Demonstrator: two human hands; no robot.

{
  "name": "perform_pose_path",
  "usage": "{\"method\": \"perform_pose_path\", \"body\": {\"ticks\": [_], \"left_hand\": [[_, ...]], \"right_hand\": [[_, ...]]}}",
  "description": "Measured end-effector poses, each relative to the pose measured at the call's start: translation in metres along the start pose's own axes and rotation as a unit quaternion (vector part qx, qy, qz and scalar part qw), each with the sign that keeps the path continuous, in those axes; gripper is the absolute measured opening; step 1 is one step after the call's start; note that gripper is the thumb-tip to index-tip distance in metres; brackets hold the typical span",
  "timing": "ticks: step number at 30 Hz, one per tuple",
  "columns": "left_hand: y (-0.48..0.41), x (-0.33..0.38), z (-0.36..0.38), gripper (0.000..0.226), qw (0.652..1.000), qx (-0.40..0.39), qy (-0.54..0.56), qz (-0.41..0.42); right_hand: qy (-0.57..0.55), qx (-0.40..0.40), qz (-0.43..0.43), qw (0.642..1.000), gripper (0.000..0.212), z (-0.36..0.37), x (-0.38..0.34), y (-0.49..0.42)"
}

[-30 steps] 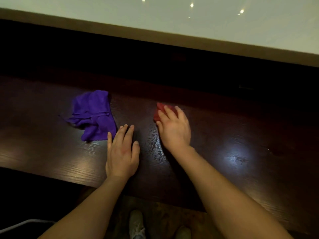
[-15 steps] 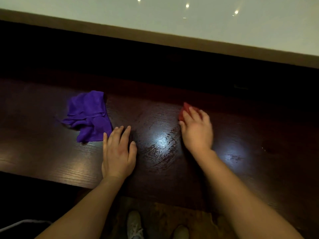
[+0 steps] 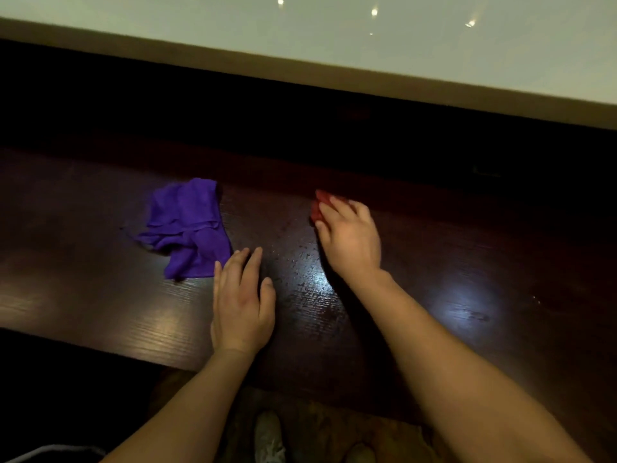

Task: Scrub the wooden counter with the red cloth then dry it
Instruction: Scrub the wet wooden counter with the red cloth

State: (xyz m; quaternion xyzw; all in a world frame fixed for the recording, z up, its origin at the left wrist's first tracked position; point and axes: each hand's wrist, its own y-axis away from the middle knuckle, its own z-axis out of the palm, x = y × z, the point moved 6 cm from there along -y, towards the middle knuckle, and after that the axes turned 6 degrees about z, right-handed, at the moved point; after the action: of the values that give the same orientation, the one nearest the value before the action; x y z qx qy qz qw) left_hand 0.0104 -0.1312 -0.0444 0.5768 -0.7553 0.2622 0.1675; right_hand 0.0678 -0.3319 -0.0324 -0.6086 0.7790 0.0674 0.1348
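The dark wooden counter (image 3: 100, 295) runs across the view, with wet streaks and droplets near its middle. My right hand (image 3: 350, 238) presses down on the red cloth (image 3: 319, 203), which shows only as a small edge past my fingertips. My left hand (image 3: 240, 305) lies flat on the counter near its front edge, fingers together, holding nothing. A crumpled purple cloth (image 3: 187, 225) lies just left of and beyond my left fingertips.
Behind the counter runs a dark recess, then a tan ledge (image 3: 334, 75) and a pale glossy surface (image 3: 300, 28) reflecting ceiling lights. My shoes (image 3: 267, 436) show on the floor below the counter's front edge.
My right hand slid right with the red cloth, then came back left towards the middle. My left hand stayed flat in place.
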Motion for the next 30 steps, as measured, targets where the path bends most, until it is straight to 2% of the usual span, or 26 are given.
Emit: {"method": "perform_pose_path", "body": {"ticks": [3,6,8,10,11,13,15,16,18,22,24,25,27,30], "left_hand": [[0.000,-0.002,-0.001,0.055,1.000,0.007,-0.002,-0.003],[0.001,-0.003,0.000,0.056,1.000,0.009,0.007,-0.006],[0.001,-0.004,0.000,0.056,1.000,0.007,0.006,-0.007],[0.002,-0.005,0.001,0.056,1.000,0.004,-0.002,-0.012],[0.002,-0.005,0.002,0.055,1.000,0.004,-0.006,-0.014],[0.002,-0.004,0.003,0.055,1.000,0.000,-0.019,-0.012],[0.000,-0.001,0.004,0.056,0.999,-0.012,-0.037,-0.004],[-0.001,0.000,0.005,0.057,0.999,-0.021,-0.046,0.000],[0.000,0.000,0.005,0.057,0.998,-0.026,-0.054,-0.001],[-0.001,0.001,0.003,0.058,0.999,-0.013,-0.052,-0.007],[0.000,-0.001,0.004,0.057,0.998,-0.016,-0.055,-0.008],[0.000,-0.002,0.004,0.056,0.998,-0.016,-0.055,-0.009],[0.000,-0.003,0.005,0.055,0.998,-0.016,-0.052,-0.009],[-0.001,-0.002,0.005,0.055,0.998,-0.017,-0.062,-0.008]], "right_hand": [[0.005,-0.021,-0.045,0.999,0.042,0.013,-0.041,-0.017],[0.002,-0.063,-0.162,0.985,0.039,0.023,-0.061,0.035],[-0.010,-0.088,-0.243,0.966,0.038,0.020,-0.049,0.097],[-0.010,-0.077,-0.260,0.962,0.035,0.007,-0.007,0.123],[0.003,-0.044,-0.234,0.971,0.034,-0.001,0.021,0.115],[0.030,0.014,-0.100,0.994,0.033,-0.023,0.081,0.079],[0.045,0.048,0.059,0.996,0.036,-0.044,0.118,0.036],[0.043,0.050,0.096,0.993,0.037,-0.045,0.117,0.020],[0.042,0.038,0.066,0.996,0.038,-0.035,0.078,0.005],[0.029,-0.011,-0.158,0.987,0.037,0.007,-0.017,0.075],[0.002,-0.059,-0.204,0.977,0.038,0.010,-0.013,0.122],[-0.002,-0.064,-0.205,0.977,0.037,0.005,0.003,0.129],[0.030,-0.007,-0.159,0.987,0.035,-0.007,0.050,0.116],[0.035,0.051,0.073,0.995,0.036,-0.038,0.112,0.063]]}}
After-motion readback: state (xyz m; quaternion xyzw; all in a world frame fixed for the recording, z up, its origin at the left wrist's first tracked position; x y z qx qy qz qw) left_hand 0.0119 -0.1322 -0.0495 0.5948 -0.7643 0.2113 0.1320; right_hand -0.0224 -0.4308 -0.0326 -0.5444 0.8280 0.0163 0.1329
